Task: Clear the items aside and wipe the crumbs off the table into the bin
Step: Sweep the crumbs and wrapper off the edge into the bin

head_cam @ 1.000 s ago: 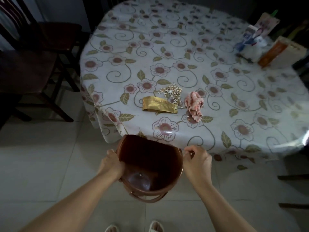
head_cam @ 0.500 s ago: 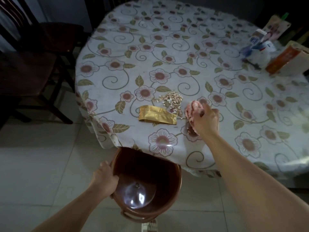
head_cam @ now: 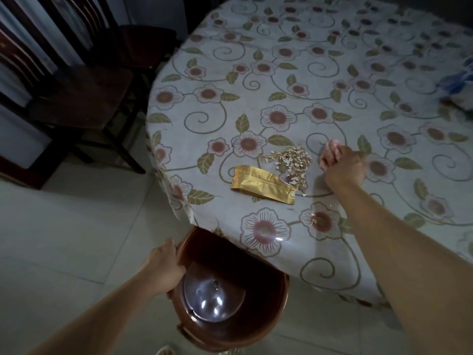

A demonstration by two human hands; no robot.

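A brown bin [head_cam: 266,316] sits partly under the near edge of the table [head_cam: 332,80], which has a flowered cloth. My left hand [head_cam: 163,270] grips the bin's left rim. A pile of pale crumbs [head_cam: 291,160] lies near the table's front, with a gold foil packet [head_cam: 261,184] just left of and below it. My right hand [head_cam: 344,166] grips a pink cloth [head_cam: 330,152] on the table, right of the crumbs. A few stray crumbs [head_cam: 313,215] lie nearer the edge.
Two dark wooden chairs [head_cam: 76,98] stand left of the table on the tiled floor [head_cam: 76,239]. A blue and white package [head_cam: 458,85] lies at the table's far right edge of view.
My right hand left the bin's rim, reached to the pink cloth and now grips it bunched up, slightly further back on the table. The bin has slid partly under the table edge.
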